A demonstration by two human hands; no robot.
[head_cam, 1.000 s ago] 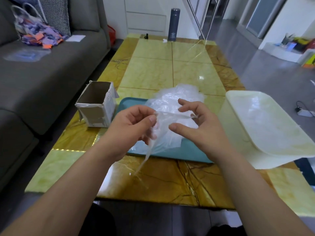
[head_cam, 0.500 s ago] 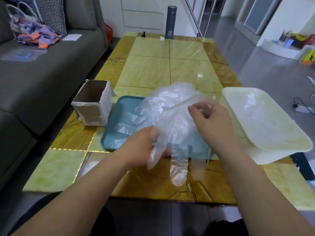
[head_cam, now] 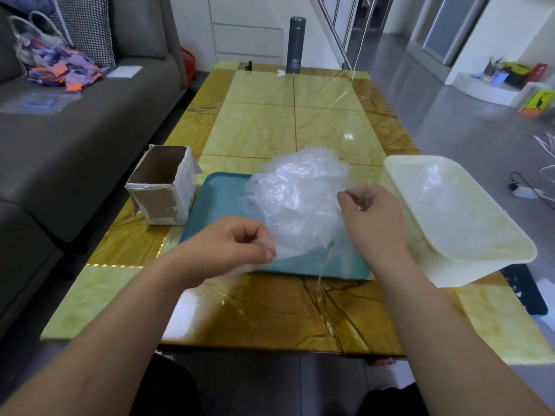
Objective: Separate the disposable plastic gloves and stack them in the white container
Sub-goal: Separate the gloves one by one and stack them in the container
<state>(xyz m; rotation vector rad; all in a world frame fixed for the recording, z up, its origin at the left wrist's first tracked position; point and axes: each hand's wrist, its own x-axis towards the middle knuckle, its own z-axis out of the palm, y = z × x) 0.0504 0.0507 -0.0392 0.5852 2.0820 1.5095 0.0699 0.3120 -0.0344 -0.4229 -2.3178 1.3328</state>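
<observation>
A crumpled heap of clear plastic gloves (head_cam: 295, 187) lies on a teal tray (head_cam: 219, 199) in the middle of the table. My left hand (head_cam: 237, 247) pinches the lower edge of a clear glove (head_cam: 303, 238) over the tray's near side. My right hand (head_cam: 372, 217) pinches the same glove's upper right edge, and the film stretches between both hands. The white container (head_cam: 468, 256) stands to the right of the tray, hanging over the table's right edge; a thin layer of clear film seems to lie inside it.
An open cardboard box (head_cam: 163, 187) stands left of the tray. A dark flask (head_cam: 294, 45) stands at the table's far end. A grey sofa (head_cam: 75, 130) runs along the left. Cables and bins lie on the floor at the right.
The glove that hung down with its fingers over the table edge is now pulled up and spread between my hands. My left hand has moved left and my right hand slightly right.
</observation>
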